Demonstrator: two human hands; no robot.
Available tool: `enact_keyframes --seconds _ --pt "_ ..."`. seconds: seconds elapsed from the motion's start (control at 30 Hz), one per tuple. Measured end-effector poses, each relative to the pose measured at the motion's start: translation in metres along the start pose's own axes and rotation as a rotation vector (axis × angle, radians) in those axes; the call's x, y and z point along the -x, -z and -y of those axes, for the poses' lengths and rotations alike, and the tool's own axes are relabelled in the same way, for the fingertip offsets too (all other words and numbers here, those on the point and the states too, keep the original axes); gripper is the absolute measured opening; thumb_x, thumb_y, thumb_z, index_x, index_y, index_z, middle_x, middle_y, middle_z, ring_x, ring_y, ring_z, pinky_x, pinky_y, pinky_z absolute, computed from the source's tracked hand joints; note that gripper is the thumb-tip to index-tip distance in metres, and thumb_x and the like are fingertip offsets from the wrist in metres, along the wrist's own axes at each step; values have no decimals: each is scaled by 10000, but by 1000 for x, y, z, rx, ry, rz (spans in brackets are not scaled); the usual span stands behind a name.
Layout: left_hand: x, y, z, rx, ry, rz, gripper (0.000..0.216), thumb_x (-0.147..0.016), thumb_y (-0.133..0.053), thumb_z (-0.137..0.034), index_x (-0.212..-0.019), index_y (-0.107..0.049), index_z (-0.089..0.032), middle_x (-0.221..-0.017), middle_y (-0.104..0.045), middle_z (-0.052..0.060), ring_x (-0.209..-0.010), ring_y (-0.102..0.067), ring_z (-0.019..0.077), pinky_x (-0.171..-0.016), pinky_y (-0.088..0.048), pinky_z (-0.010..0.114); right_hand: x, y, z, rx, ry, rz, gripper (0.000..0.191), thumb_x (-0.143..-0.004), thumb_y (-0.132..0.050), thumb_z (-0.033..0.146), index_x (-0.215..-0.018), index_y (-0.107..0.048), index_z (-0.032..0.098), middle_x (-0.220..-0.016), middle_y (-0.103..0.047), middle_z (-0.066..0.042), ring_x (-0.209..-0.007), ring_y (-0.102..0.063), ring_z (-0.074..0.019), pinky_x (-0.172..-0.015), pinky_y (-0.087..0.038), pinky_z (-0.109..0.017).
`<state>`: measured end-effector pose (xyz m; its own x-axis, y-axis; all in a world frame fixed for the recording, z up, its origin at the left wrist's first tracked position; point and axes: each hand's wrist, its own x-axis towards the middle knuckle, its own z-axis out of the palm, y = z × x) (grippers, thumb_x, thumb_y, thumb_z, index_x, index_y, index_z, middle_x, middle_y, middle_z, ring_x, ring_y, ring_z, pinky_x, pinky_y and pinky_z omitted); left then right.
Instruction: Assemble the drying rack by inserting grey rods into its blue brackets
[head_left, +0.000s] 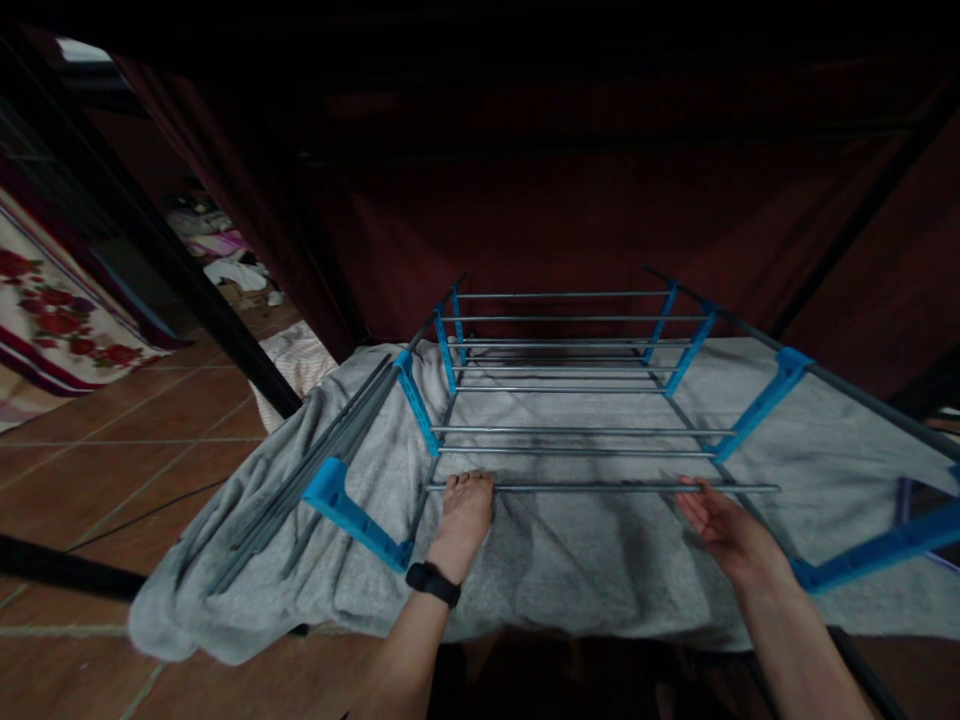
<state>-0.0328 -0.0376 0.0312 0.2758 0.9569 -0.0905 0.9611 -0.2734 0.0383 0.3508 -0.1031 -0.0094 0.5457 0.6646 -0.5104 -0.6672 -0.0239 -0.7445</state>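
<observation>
A loose grey metal rod (585, 488) lies crosswise between my hands, level with the near part of a half-built rack. My left hand (469, 503), with a black watch at the wrist, is closed over the rod near its left end. Close to the other end, my right hand (712, 515) grips the rod from below, palm turned up. The rack has blue plastic brackets (371, 520) along both sides. Several metal rods (577, 431) cross between its long side bars, beyond my hands.
A bundle of loose grey rods (330, 455) lies left of the rack on a grey blanket (555, 570). Dark bed posts (225, 310) rise at the sides, with a dark red curtain (562, 230) behind. Tiled floor (187, 410) shows at left.
</observation>
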Motion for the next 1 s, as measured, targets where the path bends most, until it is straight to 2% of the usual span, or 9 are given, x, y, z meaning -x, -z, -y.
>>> enact_keyframes --seconds 0.33,0.63,0.87,1.0 --pt "-3 4 -7 41 -34 39 522 -1033 -378 -9 -1395 -728 -151 -1379 -768 194 -1344 -704 292 -1208 -483 453 1 -2 5 -44 -46 -74 273 -1051 -561 77 -830 -652 211 -747 -723 16 -654 -736 -92 -689 -668 -178" --pt "-6 1 -15 51 -130 34 551 -1015 -354 36 -1360 -734 -164 -1395 -758 174 -1355 -707 271 -1213 -503 429 2 -5 9 14 -43 -58 249 -1028 -559 45 -878 -699 185 -834 -752 -7 -723 -753 -90 -726 -666 -176" --pt "-6 5 -12 52 -136 86 616 -989 -348 69 -1456 -684 -151 -1478 -732 180 -1409 -686 263 -1262 -463 436 -11 2 20 3 -27 -57 297 -996 -529 5 -825 -670 203 -858 -769 -13 -732 -769 -108 -703 -687 -213" --pt "-7 5 -9 50 -127 95 622 -963 -348 81 -1431 -695 -139 -1430 -757 178 -1398 -693 262 -1249 -470 423 -23 5 23 -18 -4 -54 301 -976 -538 -21 -844 -679 209 -841 -761 3 -731 -769 -103 -708 -687 -210"
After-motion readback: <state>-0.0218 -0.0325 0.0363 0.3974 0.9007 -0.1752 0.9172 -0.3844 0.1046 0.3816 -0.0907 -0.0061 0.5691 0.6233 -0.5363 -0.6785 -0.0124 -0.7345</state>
